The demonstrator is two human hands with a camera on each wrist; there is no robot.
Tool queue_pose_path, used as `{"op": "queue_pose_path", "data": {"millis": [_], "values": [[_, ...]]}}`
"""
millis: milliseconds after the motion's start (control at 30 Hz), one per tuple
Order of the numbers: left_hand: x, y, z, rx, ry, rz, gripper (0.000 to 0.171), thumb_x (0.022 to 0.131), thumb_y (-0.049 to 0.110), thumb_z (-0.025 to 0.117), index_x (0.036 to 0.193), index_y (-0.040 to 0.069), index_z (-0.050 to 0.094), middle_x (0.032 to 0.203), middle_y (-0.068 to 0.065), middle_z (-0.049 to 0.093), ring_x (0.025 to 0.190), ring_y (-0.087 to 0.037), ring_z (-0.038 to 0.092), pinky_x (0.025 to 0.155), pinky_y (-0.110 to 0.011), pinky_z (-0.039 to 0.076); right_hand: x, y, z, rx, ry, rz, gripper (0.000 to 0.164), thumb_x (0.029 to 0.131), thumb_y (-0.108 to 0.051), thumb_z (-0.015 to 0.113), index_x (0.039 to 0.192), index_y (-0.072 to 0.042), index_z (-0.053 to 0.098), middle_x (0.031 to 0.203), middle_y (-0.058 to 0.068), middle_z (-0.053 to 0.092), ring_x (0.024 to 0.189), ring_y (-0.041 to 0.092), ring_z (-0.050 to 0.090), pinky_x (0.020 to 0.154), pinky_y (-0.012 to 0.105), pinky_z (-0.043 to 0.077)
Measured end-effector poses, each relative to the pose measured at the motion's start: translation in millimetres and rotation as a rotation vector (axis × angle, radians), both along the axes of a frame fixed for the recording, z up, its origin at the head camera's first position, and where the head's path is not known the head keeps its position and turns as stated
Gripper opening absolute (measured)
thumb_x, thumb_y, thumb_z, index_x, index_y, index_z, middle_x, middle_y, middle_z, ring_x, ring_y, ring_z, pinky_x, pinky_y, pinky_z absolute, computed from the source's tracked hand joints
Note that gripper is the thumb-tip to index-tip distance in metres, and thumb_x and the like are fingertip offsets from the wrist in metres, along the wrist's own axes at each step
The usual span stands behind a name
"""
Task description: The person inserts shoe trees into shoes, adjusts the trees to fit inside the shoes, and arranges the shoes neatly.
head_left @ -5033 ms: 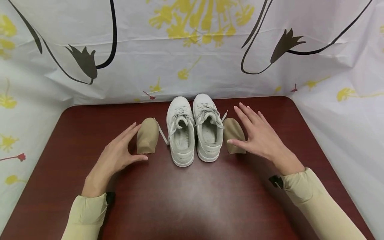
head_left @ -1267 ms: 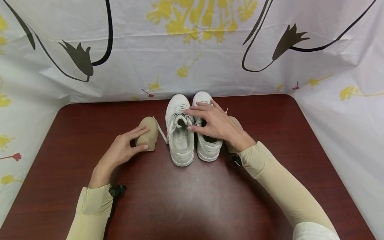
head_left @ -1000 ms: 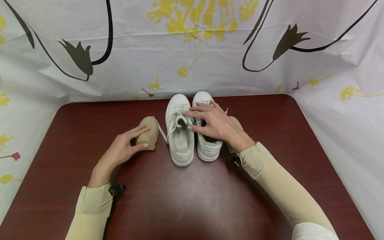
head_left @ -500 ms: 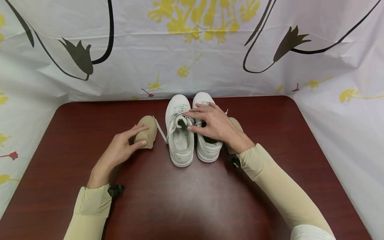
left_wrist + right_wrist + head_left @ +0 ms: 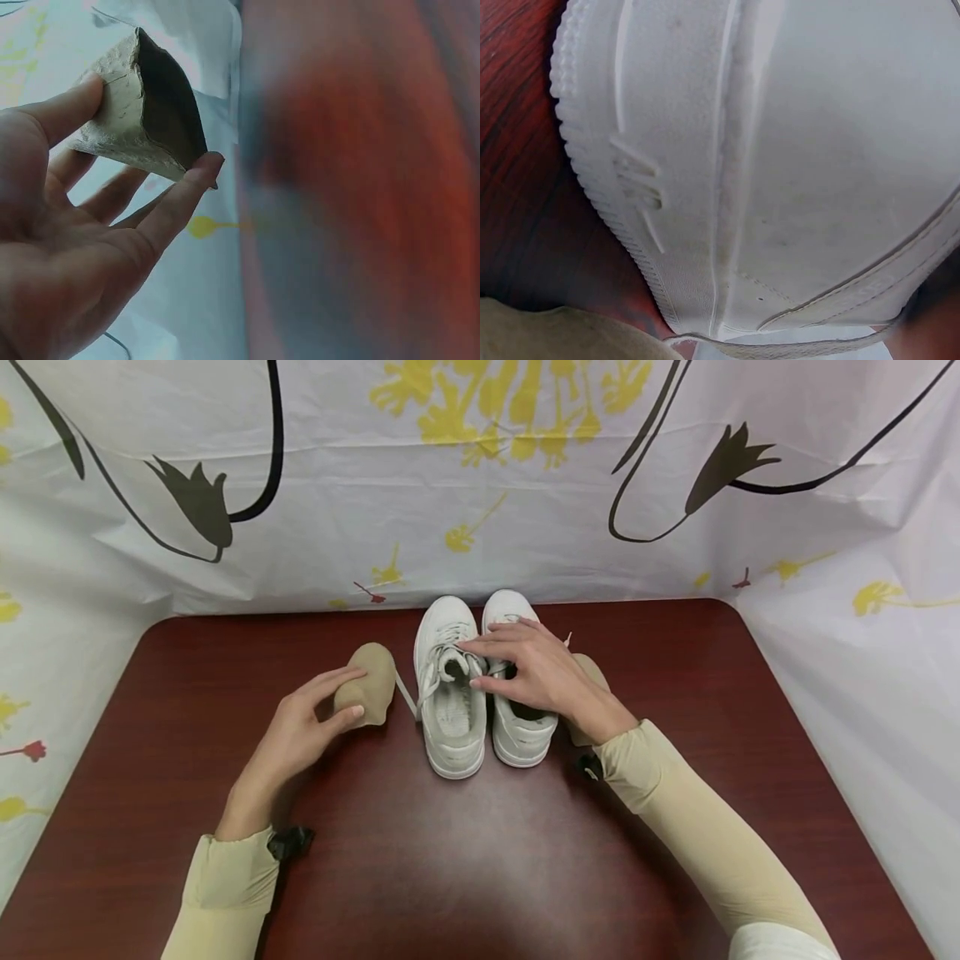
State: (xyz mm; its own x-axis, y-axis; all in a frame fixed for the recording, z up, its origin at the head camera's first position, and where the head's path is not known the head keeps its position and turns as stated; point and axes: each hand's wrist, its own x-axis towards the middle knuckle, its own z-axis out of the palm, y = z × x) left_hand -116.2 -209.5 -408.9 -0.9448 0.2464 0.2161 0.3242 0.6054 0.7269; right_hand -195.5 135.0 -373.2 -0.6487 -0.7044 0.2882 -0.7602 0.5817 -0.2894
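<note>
My left hand (image 5: 296,727) pinches a beige shoe insert (image 5: 375,677) between thumb and fingers, left of the shoes. In the left wrist view this insert (image 5: 120,97) shows its hollow, cardboard-like open end, clear of the table. Two white lace-up sneakers stand side by side, toes away from me. Over the right sneaker (image 5: 520,745) lies my right hand (image 5: 536,668), its fingers fairly straight. Their tips reach the tongue and collar of the left sneaker (image 5: 452,752). A sneaker's side (image 5: 840,150) fills the right wrist view.
A second beige insert (image 5: 591,668) lies right of the sneakers, partly hidden under my right wrist. A loose lace (image 5: 407,693) trails left from the left sneaker. Behind the dark red table (image 5: 480,860) hangs a white printed cloth (image 5: 525,552).
My right hand has come from beside the right insert to over the sneakers. My left hand has gripped the left insert and, within the last second, raised and tilted it slightly.
</note>
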Motion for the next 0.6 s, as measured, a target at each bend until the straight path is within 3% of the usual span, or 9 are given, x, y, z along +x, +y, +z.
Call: {"op": "queue_pose_path", "data": {"millis": [200,333,600], "values": [[4.2,6.7,14.4,0.053,0.029,-0.019,0.046,0.092,0.018,0.072,0.137,0.022,0.061,0.142,-0.001,0.056,0.137,-0.024,0.045,0.109,-0.043,0.036,-0.5,-1.0,-1.3,-0.004,0.005,-0.001,0.051,0.089,-0.047,0.070,0.135,-0.025,0.064,0.130,-0.007,0.065,0.133,0.027,0.050,0.115,0.049,0.026],[5.0,8.5,17.9,0.055,0.062,-0.011,0.045,0.091,0.016,0.073,0.135,0.020,0.063,0.140,-0.002,0.057,0.136,-0.024,0.046,0.109,-0.033,0.034,-0.9,-0.4,-2.1,-0.002,-0.003,-0.001,0.051,0.089,-0.047,0.070,0.136,-0.026,0.064,0.131,-0.007,0.065,0.134,0.025,0.049,0.116,0.049,0.026],[7.9,10.6,23.0,0.066,0.063,-0.005,0.046,0.091,0.014,0.073,0.136,0.018,0.062,0.146,-0.005,0.051,0.132,-0.023,0.049,0.096,-0.018,0.040,-2.2,-1.7,-2.1,-0.025,-0.003,0.022,0.052,0.089,-0.047,0.071,0.135,-0.025,0.065,0.130,-0.006,0.065,0.130,0.024,0.052,0.114,0.047,0.029]]}}
